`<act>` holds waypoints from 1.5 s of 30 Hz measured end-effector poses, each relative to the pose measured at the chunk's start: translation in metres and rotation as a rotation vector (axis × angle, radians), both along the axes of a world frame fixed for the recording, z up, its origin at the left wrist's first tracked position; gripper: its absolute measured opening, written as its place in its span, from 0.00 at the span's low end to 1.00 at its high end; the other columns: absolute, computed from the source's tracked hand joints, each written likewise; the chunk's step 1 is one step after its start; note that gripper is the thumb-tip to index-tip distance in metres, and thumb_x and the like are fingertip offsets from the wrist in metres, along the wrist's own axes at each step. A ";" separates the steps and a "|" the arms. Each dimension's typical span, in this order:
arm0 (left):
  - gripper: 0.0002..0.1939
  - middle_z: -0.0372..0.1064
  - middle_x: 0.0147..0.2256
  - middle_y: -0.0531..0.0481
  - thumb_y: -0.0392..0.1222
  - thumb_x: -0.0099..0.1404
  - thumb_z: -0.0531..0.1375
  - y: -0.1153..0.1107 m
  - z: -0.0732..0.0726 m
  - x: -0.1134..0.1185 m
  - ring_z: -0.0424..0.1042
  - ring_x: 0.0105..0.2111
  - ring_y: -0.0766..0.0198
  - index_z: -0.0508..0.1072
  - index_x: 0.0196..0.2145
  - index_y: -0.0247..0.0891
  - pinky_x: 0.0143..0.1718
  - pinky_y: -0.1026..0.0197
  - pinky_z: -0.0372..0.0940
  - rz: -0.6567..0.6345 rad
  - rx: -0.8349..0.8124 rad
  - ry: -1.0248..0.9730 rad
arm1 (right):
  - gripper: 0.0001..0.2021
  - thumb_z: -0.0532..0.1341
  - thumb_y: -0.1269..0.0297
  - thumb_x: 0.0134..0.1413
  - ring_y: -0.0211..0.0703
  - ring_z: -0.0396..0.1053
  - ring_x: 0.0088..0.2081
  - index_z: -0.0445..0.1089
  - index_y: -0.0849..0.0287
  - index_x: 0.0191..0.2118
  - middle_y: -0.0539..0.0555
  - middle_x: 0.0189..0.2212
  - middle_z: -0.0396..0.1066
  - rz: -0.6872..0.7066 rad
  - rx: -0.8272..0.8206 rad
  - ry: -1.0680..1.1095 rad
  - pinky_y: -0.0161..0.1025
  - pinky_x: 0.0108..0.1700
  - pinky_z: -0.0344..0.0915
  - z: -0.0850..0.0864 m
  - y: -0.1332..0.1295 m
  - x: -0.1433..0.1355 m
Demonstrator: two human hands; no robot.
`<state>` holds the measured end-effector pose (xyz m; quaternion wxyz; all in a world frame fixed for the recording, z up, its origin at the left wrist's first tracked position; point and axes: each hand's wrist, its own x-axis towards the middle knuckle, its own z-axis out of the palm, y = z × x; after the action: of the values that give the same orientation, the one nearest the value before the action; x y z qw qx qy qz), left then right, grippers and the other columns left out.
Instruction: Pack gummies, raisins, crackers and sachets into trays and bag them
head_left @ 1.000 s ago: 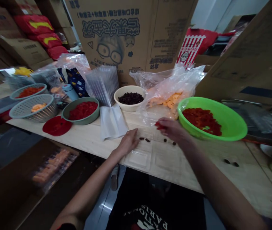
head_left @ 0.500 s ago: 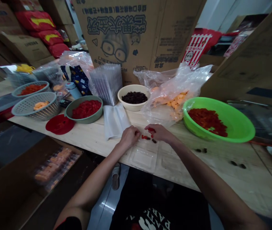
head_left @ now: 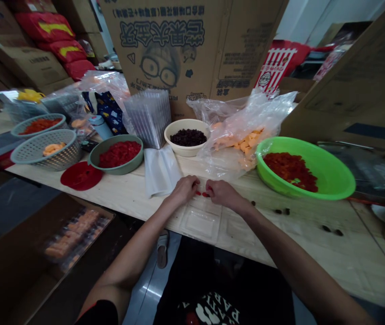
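Wooden tabletop point(head_left: 124, 188) at frame centre bears red pieces point(head_left: 206, 194), probably light and soft, best pinched edgewise, between left hand point(head_left: 184, 189) and right hand point(head_left: 224, 194), both curled, grip indeterminable.

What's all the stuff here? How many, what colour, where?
Cardboard boxes: several, brown, background
Baskets: 2+, grey, left on table
Bowls: 3+, green, grey-green, cream, across table
Disc: 1, red, by grey-green bowl
Bottle: 1, blue, left on table
Container stack: 1, clear, by cream bowl
Bag of orange pieces: 1, clear, by cream bowl
Trays: 2+, clear, front
Red bits: 2+, red, middle
Dark bits: 5+, dark, right
Left hand: 1, bare, beside red bits
Right hand: 1, bare, beside red bits
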<state>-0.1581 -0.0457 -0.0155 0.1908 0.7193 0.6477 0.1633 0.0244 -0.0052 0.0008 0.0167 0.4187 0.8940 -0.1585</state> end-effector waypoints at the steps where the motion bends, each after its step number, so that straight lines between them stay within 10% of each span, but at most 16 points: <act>1: 0.15 0.74 0.40 0.46 0.32 0.65 0.56 0.000 0.000 -0.001 0.73 0.40 0.61 0.78 0.45 0.38 0.42 0.63 0.65 -0.041 -0.001 0.000 | 0.10 0.57 0.70 0.58 0.50 0.74 0.39 0.71 0.61 0.45 0.61 0.38 0.77 0.008 0.000 -0.025 0.38 0.37 0.60 0.000 -0.005 -0.003; 12: 0.08 0.73 0.35 0.46 0.38 0.62 0.62 0.002 -0.010 -0.005 0.73 0.35 0.59 0.82 0.33 0.38 0.39 0.62 0.66 -0.134 -0.038 -0.012 | 0.11 0.60 0.72 0.55 0.54 0.75 0.43 0.72 0.64 0.45 0.65 0.40 0.77 -0.009 0.014 -0.097 0.39 0.39 0.63 0.005 0.001 -0.004; 23: 0.16 0.78 0.45 0.42 0.32 0.66 0.53 0.015 -0.015 -0.003 0.76 0.44 0.57 0.78 0.45 0.35 0.48 0.58 0.68 0.211 0.085 -0.088 | 0.15 0.54 0.75 0.61 0.40 0.74 0.38 0.78 0.58 0.43 0.52 0.37 0.79 -0.007 -0.107 0.116 0.32 0.41 0.64 0.003 0.021 -0.018; 33: 0.09 0.78 0.37 0.43 0.42 0.64 0.61 0.007 0.000 0.002 0.75 0.39 0.56 0.81 0.36 0.37 0.40 0.61 0.66 0.051 -0.027 0.008 | 0.15 0.55 0.74 0.60 0.48 0.74 0.42 0.72 0.62 0.50 0.60 0.41 0.78 -0.098 -0.061 -0.046 0.37 0.42 0.63 0.014 0.017 0.038; 45: 0.06 0.72 0.33 0.47 0.30 0.57 0.61 0.007 -0.003 0.001 0.71 0.35 0.60 0.77 0.29 0.36 0.41 0.60 0.65 0.063 -0.062 -0.205 | 0.14 0.53 0.64 0.65 0.57 0.75 0.44 0.65 0.62 0.53 0.66 0.41 0.77 -0.061 0.005 -0.216 0.41 0.36 0.61 0.008 -0.012 0.031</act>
<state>-0.1570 -0.0385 -0.0183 0.2731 0.6719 0.6517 0.2220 0.0551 -0.0172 0.0085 0.1072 0.4603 0.8743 -0.1106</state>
